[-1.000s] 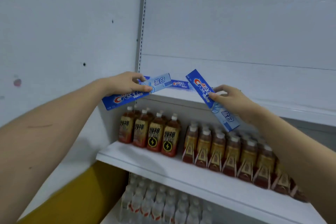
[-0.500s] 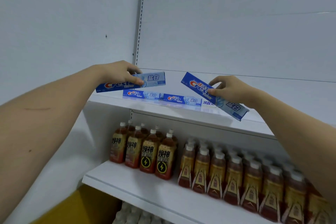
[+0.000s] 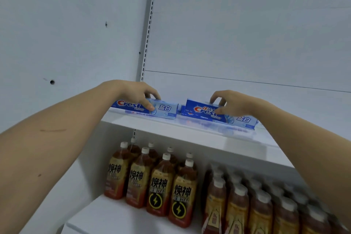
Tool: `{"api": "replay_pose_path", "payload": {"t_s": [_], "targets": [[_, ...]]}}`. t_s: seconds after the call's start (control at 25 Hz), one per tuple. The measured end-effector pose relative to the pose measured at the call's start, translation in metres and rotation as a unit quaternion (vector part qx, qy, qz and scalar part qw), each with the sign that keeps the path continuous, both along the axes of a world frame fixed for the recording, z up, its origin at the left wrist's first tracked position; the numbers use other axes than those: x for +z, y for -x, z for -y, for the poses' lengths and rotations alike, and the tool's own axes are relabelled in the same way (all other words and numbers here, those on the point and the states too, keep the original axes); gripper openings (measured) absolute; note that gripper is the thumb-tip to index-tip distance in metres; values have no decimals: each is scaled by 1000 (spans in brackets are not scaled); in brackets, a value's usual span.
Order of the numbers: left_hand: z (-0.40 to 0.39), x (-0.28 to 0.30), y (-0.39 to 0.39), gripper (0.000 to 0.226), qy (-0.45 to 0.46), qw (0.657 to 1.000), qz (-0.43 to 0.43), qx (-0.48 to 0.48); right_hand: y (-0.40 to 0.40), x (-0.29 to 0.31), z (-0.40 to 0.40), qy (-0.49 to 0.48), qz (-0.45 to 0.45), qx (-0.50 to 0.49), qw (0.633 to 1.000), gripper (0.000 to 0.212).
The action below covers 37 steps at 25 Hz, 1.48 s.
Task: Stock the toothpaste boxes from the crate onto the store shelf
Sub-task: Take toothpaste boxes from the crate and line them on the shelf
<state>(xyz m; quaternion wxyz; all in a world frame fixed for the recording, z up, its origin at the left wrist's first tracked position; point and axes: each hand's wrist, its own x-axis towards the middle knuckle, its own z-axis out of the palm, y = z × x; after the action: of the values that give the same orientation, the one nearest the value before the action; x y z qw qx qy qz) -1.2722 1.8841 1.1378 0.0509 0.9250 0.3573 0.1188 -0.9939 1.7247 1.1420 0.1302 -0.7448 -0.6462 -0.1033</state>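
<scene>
As hands (image 3: 138, 94) grip them, blue boxes (image 3: 167, 109) seemingly lie flat.

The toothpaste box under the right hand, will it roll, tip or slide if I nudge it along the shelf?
The toothpaste box has flat faces, so rolling looks unlikely. It lies long and low, so tipping seems unlikely too. The glossy upper shelf reflects it, so it may slide easily once the right hand lets go.

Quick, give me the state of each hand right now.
Left hand: grips a toothpaste box at the top shelf.
Right hand: grips another toothpaste box there.
</scene>
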Motion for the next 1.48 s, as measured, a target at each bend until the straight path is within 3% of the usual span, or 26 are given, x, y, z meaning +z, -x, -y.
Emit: {"api": "replay_pose_path", "payload": {"t_s": [0.36,0.52,0.72,1.12,1.36,1.48], "targets": [[-87,-6,-23,43,-1,1000,-26,-3,-1,4,-80,52,103,-85,990,34],[-95,-3,-30,47,7,1000,-13,-16,-3,0,-91,67,78,-80,992,32],[-86,6,-34,48,3,1000,2,-10,-5,0,-81,15,52,-76,996,26],[22,-7,-38,41,36,984,174,-30,14,-11,11,-21,4,-50,998,27],[114,-41,-22,45,89,955,282,-4,33,-36,79,-82,-114,13,990,29],[150,-60,-7,48,97,938,334,16,54,-52,105,-166,-213,64,961,32]]}}
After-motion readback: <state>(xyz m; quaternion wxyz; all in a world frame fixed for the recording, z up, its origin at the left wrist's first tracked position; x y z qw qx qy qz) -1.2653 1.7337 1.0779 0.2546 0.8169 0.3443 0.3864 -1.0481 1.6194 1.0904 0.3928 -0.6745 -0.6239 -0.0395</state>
